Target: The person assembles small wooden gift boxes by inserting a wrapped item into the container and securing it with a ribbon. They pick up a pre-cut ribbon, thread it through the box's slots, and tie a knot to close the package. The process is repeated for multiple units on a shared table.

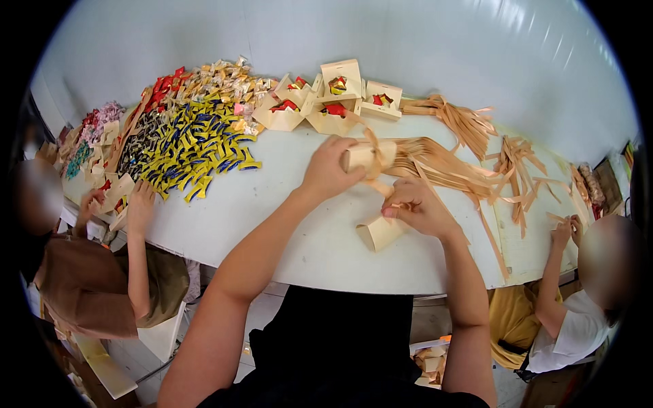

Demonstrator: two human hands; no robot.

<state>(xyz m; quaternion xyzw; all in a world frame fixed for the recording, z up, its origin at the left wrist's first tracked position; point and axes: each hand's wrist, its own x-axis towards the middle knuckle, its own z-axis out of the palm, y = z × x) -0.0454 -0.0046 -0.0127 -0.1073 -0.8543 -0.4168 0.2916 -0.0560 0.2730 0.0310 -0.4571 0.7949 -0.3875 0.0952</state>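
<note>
My left hand (330, 168) is closed around a small cream gift box (360, 156), held above the table. A peach ribbon (373, 139) runs across this box, its upper end loose. At the right, my right hand (420, 209) pinches the ribbon's lower end between thumb and fingers. Just under that hand, a second cream box (378, 234) lies on the table. Behind it spreads a thick bundle of flat peach ribbons (435, 158), partly hidden by the held box and my right hand.
Open boxes (331, 122) with wrapped sweets stand at the back. Heaped yellow-and-blue sweets (204, 139) cover the left of the white table (286, 224). More ribbons (456, 122) lie at the right. One co-worker (88, 285) sits at the left, another (571, 333) at the right.
</note>
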